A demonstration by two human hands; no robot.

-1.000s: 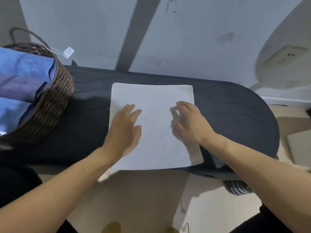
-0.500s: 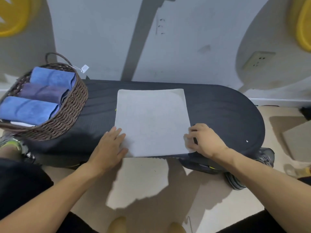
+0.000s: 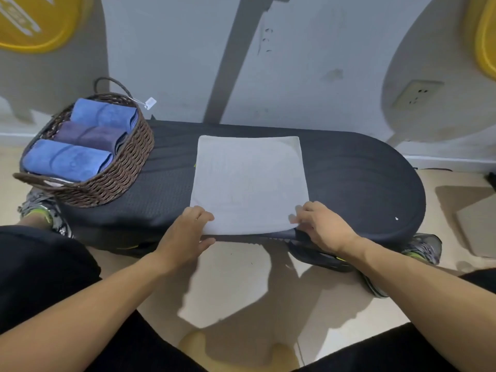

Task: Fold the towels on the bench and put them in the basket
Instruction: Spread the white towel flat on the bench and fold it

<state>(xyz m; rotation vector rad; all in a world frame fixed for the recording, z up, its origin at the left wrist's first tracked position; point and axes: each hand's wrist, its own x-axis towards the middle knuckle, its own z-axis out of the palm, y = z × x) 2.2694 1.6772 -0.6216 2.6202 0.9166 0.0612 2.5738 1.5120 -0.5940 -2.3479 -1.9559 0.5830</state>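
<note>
Both hands slid back off the middle of the white towel (image 3: 249, 183); now the left hand (image 3: 185, 234) and right hand (image 3: 324, 226) each pinch a near corner at the bench (image 3: 362, 183) edge.

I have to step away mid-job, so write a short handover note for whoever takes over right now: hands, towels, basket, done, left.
Left hand: pinches the near left corner of the flat white square towel.
Right hand: pinches its near right corner.
The towel lies spread on the dark oval padded bench.
Done: two blue rolled towels and a purple one sit in the brown woven wicker basket at the bench's left end.
Left: fold the white towel and put it in the basket.
</note>
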